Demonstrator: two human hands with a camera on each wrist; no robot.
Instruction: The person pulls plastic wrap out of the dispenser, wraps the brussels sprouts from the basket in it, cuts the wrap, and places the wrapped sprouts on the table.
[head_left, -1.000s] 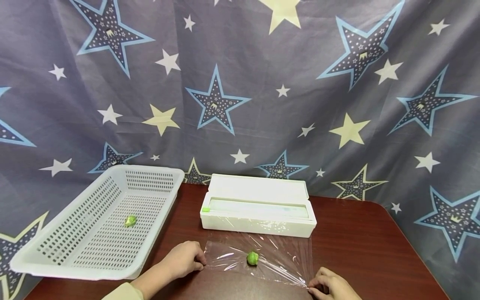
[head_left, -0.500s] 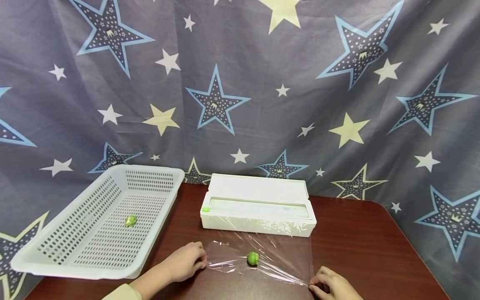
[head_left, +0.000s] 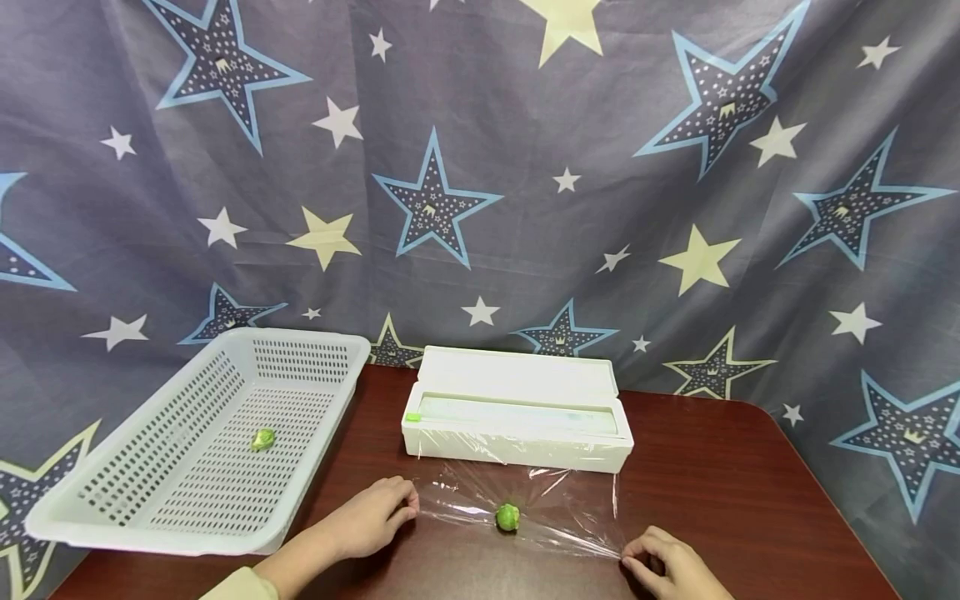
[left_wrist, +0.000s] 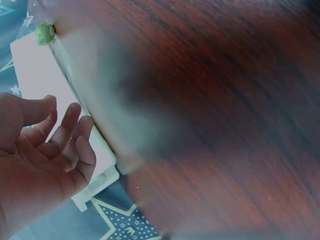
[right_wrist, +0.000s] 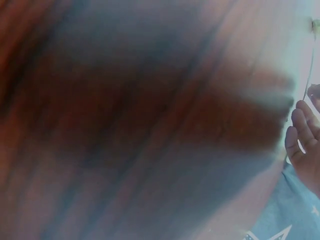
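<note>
A sheet of clear plastic wrap (head_left: pixel 555 508) stretches forward from a white wrap box (head_left: pixel 517 442) with its lid up. My left hand (head_left: pixel 371 518) pinches the sheet's near left corner between thumb and index finger; the other fingers are loosely curled in the left wrist view. At the near right corner my right hand (head_left: pixel 666 562) pinches the wrap, pulling a shiny fold along its near edge. Between the hands, a small green Brussels sprout (head_left: pixel 507 517) sits at the sheet's near edge. In the right wrist view the hand shows only partly, at the right border.
A white perforated basket (head_left: pixel 187 542) stands at the left, with one more Brussels sprout (head_left: pixel 262 439) inside. The box carries a green slider (head_left: pixel 413 417) at its left end. A star-patterned curtain (head_left: pixel 480 167) hangs behind the dark red-brown table (head_left: pixel 720 483).
Both hands have shifted slightly away from the person, the left also a little to the right. The near edge of the wrap has moved back toward the box, while the Brussels sprout stays put.
</note>
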